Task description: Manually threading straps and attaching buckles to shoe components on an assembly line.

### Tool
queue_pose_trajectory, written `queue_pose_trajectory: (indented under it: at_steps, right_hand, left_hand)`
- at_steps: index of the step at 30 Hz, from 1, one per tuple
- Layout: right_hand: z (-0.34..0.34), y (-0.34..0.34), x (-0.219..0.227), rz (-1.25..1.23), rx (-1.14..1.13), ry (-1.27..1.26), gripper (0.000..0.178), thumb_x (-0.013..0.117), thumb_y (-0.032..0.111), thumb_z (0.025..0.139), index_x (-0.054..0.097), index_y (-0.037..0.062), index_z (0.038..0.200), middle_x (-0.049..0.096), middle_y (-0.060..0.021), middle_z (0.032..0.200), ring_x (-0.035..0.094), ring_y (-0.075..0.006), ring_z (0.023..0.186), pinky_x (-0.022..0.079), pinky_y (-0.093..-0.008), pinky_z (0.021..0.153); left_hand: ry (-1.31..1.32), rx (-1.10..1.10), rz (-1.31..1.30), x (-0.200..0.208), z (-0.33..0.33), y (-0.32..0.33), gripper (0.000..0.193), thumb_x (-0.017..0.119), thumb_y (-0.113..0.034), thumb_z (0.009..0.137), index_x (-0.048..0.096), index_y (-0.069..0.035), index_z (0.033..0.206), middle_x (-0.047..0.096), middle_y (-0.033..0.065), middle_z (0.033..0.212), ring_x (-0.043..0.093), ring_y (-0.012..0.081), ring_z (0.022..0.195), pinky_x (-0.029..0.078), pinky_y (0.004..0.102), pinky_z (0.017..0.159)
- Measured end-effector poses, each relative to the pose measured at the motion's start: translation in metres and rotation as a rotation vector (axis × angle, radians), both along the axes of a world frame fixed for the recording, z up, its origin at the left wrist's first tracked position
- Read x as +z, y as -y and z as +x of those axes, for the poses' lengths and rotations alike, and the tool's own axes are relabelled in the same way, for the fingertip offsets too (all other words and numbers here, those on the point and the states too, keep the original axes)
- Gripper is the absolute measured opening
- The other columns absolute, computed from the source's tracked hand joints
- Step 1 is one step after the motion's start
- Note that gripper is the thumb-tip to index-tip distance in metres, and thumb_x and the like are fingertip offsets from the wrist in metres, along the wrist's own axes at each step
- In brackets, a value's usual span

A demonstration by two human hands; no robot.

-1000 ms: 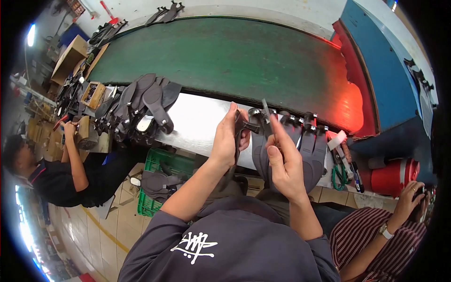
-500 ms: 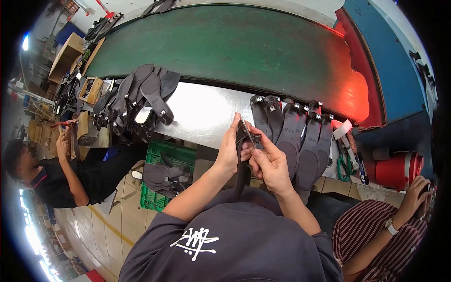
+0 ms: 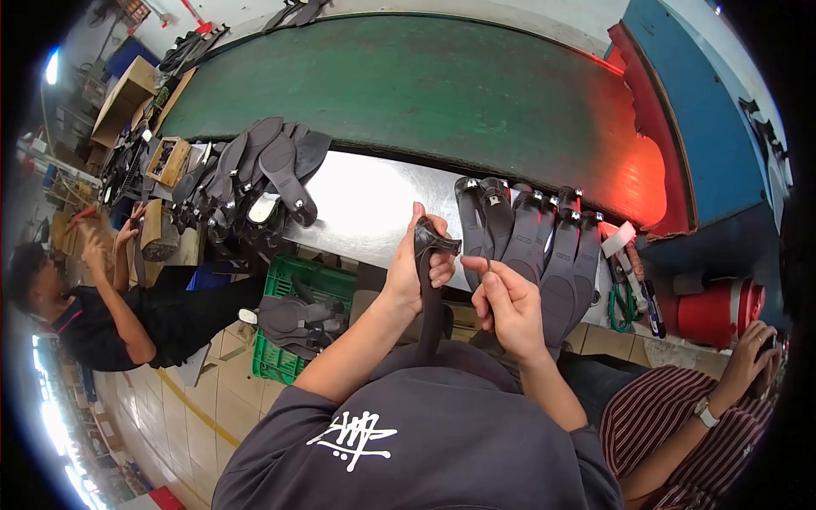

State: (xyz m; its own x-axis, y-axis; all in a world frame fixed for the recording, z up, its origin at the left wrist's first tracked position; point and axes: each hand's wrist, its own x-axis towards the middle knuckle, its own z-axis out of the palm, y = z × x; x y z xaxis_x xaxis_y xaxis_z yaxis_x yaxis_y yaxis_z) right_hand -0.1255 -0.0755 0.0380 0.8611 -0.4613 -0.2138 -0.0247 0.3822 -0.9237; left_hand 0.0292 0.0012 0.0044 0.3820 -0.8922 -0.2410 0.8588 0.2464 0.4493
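My left hand (image 3: 404,276) is closed around a dark sandal (image 3: 430,293), which I hold upright and nearly edge-on above the front of the metal table. The sandal's glossy black strap end is at the top, by my fingers, and its sole hangs down toward my shirt. A little to the right, apart from the sandal, is my right hand (image 3: 512,308). Its thumb and index finger are pinched together, with a small thin tip between them, too small to name. Just beyond that hand, several dark sandals (image 3: 535,246) with small metal buckles lie side by side.
A green conveyor belt (image 3: 399,72) runs behind the metal table (image 3: 365,200). More sandals are heaped (image 3: 255,170) at left, above a green crate (image 3: 276,340). Tools with green cord (image 3: 625,302) and a red container (image 3: 718,310) sit at right. Co-workers (image 3: 93,314) flank me.
My hands have moved apart: the right hand has drawn away from the sandal, to the right and slightly down. The left hand still grips the sandal, now turned more edge-on.
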Motion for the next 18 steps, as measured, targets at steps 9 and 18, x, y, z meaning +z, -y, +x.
queue_pose_trajectory:
  at_steps: [9,18]
  right_hand:
    - [0.023,-0.013,-0.025,-1.132,-0.144,-0.03,0.01,0.058,0.01,0.091,0.051,0.0038,0.085,0.058,-0.0159,0.064,0.06,-0.0348,0.06,0.046,-0.0422,0.051]
    - [0.021,-0.003,-0.017,-1.064,0.134,0.298,0.017,0.066,0.013,0.085,0.054,0.0042,0.094,0.058,-0.012,0.073,0.055,-0.0309,0.052,0.044,-0.0381,0.048]
  left_hand:
    - [0.176,0.248,0.206,0.008,-0.017,0.004,0.047,0.039,-0.054,0.097,0.051,-0.013,0.079,0.043,-0.0041,0.061,0.038,0.0078,0.045,0.031,0.0222,0.043]
    - [-0.215,-0.041,-0.214,0.013,0.009,0.0,0.061,0.035,-0.066,0.092,0.052,-0.01,0.077,0.034,-0.0018,0.051,0.031,0.0113,0.043,0.028,0.0261,0.043]
